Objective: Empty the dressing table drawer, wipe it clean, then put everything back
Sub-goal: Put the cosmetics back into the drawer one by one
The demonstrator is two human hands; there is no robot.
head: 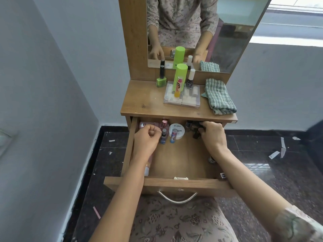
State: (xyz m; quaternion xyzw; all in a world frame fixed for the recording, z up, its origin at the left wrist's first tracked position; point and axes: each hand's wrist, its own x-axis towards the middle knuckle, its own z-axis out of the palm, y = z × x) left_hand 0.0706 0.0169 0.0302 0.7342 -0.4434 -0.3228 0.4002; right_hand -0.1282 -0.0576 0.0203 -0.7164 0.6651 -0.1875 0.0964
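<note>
**Hands reaching into the back of the open drawer**

Fingers of the right hand [212, 135] are curling round a dark object [197, 131] right of centre in the frame, just under the overhanging lip of the tabletop [148, 103]. What the object is cannot be told, as it is lying in shadow. The left hand [146, 137], left of centre, is balling into a loose fist with the thumb lying against the forefinger, touching or nearly touching a small grey-capped bottle [163, 136]. Whether it is pinching anything I cannot tell.

Around the hands, the drawer [174, 185] is standing pulled out toward the lower frame. A round white tin [177, 130], a lip-balm stick [173, 137], a pink-capped bottle [164, 123] and a pink tube [144, 124] are crowding its far end. That is probably why both hands are working deep in.

Emptying looks partly done. A green nail polish [161, 81], a green can [180, 75], a dark nail polish [190, 81] and a clear box [181, 97] are sitting on the tabletop in the upper middle. A checked cloth [220, 96] is waiting folded to their right, likely for the wiping.

The overhang is leaving little headroom above the back row, so things may need drawing toward the near end before lifting. The middle of the drawer floor is lying bare, and the tabletop's left part is offering open wood for setting things down.
</note>
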